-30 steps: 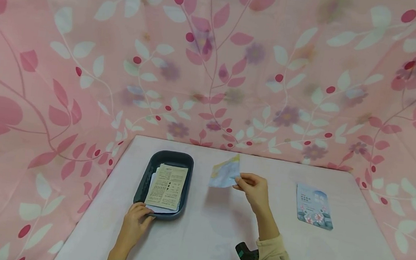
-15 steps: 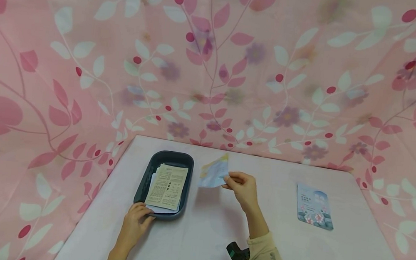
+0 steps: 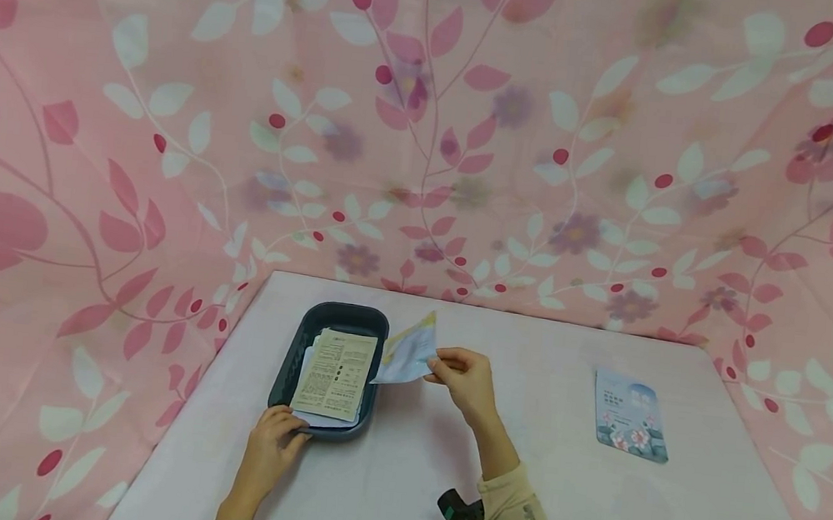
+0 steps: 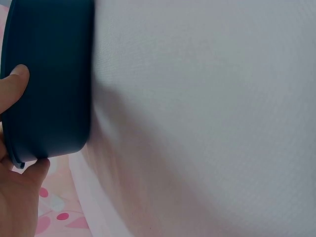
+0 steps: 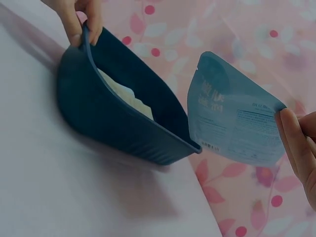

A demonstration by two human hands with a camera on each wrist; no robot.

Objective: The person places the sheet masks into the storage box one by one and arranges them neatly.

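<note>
A dark blue plastic tub (image 3: 346,313) stands on the left half of the table in the head view. My left hand (image 3: 268,451) grips its near-left rim, with fingertips over the edge and the thumb on the outer wall (image 4: 57,89). Printed paper sheets (image 3: 335,374) lie stacked inside the tub. In my right hand (image 3: 466,384) I pinch a light blue and yellow sheet mask packet (image 3: 408,351) by its right edge, tilted above the table. Its far end reaches the tub's right rim in the head view. Print and a barcode show on the packet (image 5: 232,118) in the right wrist view.
Another blue packet (image 3: 631,415), printed with pink flowers, lies flat on the right side of the white-covered table (image 3: 551,507). A black wrist device (image 3: 460,509) sits at the right sleeve. Pink floral cloth (image 3: 429,127) hangs behind the table.
My right hand has carried the sheet mask packet leftward, from over the table's middle to the tub's right rim. The left hand and the tub stay put.
</note>
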